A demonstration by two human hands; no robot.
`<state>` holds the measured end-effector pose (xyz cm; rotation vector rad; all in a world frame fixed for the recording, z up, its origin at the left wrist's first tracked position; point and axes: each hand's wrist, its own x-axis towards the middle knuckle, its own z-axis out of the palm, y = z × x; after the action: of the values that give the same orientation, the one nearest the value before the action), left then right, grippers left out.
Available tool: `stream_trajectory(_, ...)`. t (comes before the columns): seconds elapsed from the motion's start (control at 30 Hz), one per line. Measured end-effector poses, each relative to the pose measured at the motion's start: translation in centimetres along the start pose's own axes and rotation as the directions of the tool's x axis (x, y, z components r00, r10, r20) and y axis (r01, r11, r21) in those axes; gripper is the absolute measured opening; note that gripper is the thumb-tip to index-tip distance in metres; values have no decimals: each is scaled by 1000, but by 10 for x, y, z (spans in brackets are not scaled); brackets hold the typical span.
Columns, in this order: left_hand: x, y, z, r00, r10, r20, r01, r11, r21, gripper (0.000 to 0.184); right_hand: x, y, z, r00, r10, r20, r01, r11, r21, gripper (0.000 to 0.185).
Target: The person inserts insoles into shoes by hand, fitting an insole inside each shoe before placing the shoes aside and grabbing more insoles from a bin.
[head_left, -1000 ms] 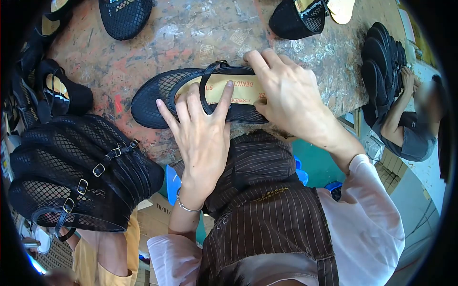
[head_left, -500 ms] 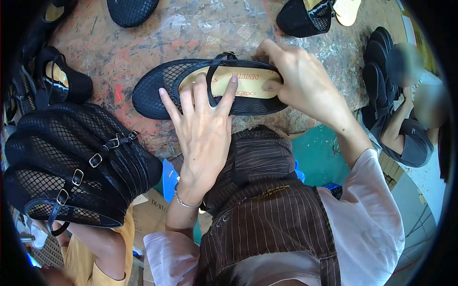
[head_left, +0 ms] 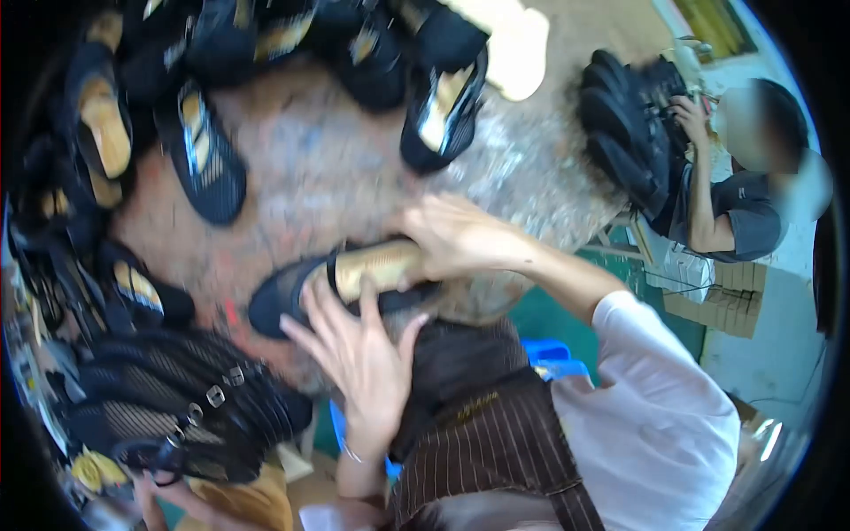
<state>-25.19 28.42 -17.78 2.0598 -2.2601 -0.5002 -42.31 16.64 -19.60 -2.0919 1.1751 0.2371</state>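
Note:
A black mesh shoe [head_left: 276,299] with a strap lies on its sole on the table, toe pointing left. Inside it shows a pale insole [head_left: 381,264], whose print is smeared by motion. My left hand [head_left: 365,367] rests over the shoe's opening with spread fingers, the fingertips reaching the insole and strap. At the heel, my right hand [head_left: 456,237] grips the shoe, fingers on the far side and thumb at the inside edge. The hands partly cover the heel and the near side.
Left of me a stack of black mesh shoes [head_left: 177,398] with buckled straps leans over the table's edge. Several black shoes stand along the worn table's [head_left: 301,168] far side, near pale insoles [head_left: 513,53]. A co-worker [head_left: 735,212] handles dark shoes [head_left: 624,133] at right.
The view has swung upward, bringing in more shoes at the far side and blurring the picture. Both hands stay at the same shoe, the right still on its heel.

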Motion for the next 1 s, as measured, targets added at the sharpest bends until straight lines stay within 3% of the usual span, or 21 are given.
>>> stream_trajectory(0.03,-1,12,0,987,-57,-150,48,997,-68,73,-12,22,-6,974,-178,-143,217,915,339,44)
stream_trajectory(0.07,3,29,-8,961,-104,-257,87,993,-75,61,-29,30,-31,987,-75,-144,146,792,593,32)
stream_trajectory(0.1,6,41,-2,951,-127,-282,82,983,-163,56,-41,45,-51,914,10,-406,243,789,565,23)
stream_trajectory(0.13,8,48,8,944,-157,-289,85,966,-244,53,-45,67,-61,794,251,-554,236,712,662,15)
stream_trajectory(0.17,21,57,21,974,-133,-186,90,971,-223,49,-46,91,-78,577,476,-664,126,751,648,12)
stream_trajectory(0.2,37,63,36,990,-114,-77,97,975,-198,47,-42,130,-93,417,496,-762,70,818,571,16)
stream_trajectory(0.23,46,67,53,960,-108,-258,58,979,-196,48,-31,166,-105,341,522,-782,-96,846,524,19)
stream_trajectory(0.27,49,65,46,955,-100,-278,51,983,-178,48,-15,199,-118,258,532,-807,-260,842,472,22)
stream_trajectory(0.33,46,51,16,994,24,-110,-54,960,-276,42,30,263,-132,328,422,-845,-387,876,287,29)
stream_trajectory(0.4,26,33,-29,988,78,-134,-93,990,-109,32,67,265,-145,354,379,-855,-375,895,241,33)
stream_trajectory(0.47,6,6,-54,998,-32,-61,33,999,18,29,104,288,-147,391,379,-839,-312,912,266,43)
stream_trajectory(0.53,-15,-36,-50,993,-105,-48,115,950,290,33,110,272,-152,450,321,-833,-515,856,52,56)
stream_trajectory(0.57,-21,-51,-47,979,-202,-38,204,925,320,37,102,267,-162,546,410,-731,-442,882,164,68)
stream_trajectory(0.6,-23,-59,-47,956,-292,-33,285,894,346,41,102,264,-157,546,406,-733,-428,887,173,68)
stream_trajectory(0.63,-8,-47,-59,928,-372,-29,368,899,238,55,99,262,-153,500,454,-738,-452,863,224,68)
stream_trajectory(0.67,9,-28,-66,940,-272,-207,296,951,92,63,95,258,-144,454,505,-734,-480,833,277,68)
stream_trajectory(0.73,64,11,-88,964,53,-259,-41,998,51,74,83,248,-121,387,503,-773,-470,829,304,65)
stream_trajectory(0.8,135,54,-92,867,352,-353,-340,935,95,72,65,235,-103,228,485,-844,-445,823,352,61)
stream_trajectory(0.87,209,85,-74,672,592,-444,-562,799,214,68,37,205,-99,238,571,-786,-475,774,418,58)
stream_trajectory(0.93,271,91,-44,632,716,-295,-637,698,328,40,12,180,-89,254,646,-719,-502,724,473,56)
stream_trajectory(1.0,251,115,-71,727,666,168,-680,661,318,19,-12,175,-78,165,578,-799,-400,780,481,52)
